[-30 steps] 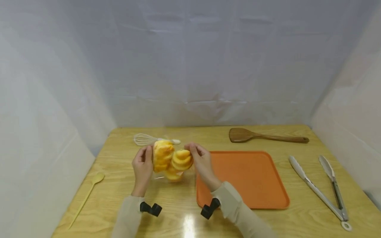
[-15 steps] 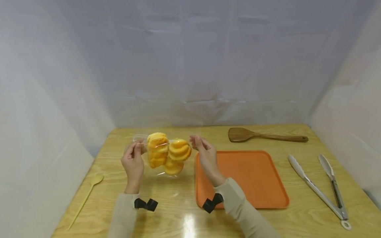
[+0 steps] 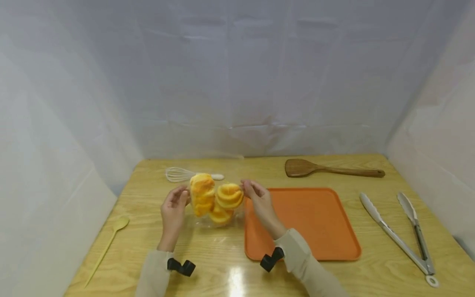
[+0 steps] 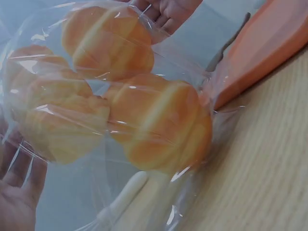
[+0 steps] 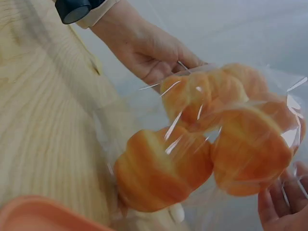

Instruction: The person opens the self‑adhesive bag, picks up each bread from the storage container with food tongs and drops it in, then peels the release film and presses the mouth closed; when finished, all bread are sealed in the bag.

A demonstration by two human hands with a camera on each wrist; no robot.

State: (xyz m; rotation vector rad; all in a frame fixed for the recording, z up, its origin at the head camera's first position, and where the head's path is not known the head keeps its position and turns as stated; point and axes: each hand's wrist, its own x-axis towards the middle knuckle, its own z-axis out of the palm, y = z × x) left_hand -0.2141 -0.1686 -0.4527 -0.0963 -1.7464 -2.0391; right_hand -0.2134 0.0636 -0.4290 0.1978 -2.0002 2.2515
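A clear plastic bag (image 4: 187, 192) of bread hangs just above the wooden table, stretched between both hands. Inside are a ridged bread loaf (image 3: 202, 196), a round bread roll (image 3: 229, 195) and another roll (image 3: 221, 215) below them. My left hand (image 3: 173, 210) pinches the bag's left edge beside the loaf. On the opposite side, my right hand (image 3: 262, 204) pinches the edge near the upper roll. Both wrist views show the bread through the shiny film, with fingertips partly hidden behind it.
An orange tray (image 3: 308, 222) lies right of the bag. Behind the bag is a white whisk (image 3: 179, 174). A wooden spatula (image 3: 334, 169) lies at the back right, metal tongs (image 3: 398, 243) at the right, and a yellow spoon (image 3: 107, 249) at the left.
The bag rose and shifted left half a second ago, its film spreading out. Now both hands have brought it back down and slightly right, and the whisk shows more fully again.
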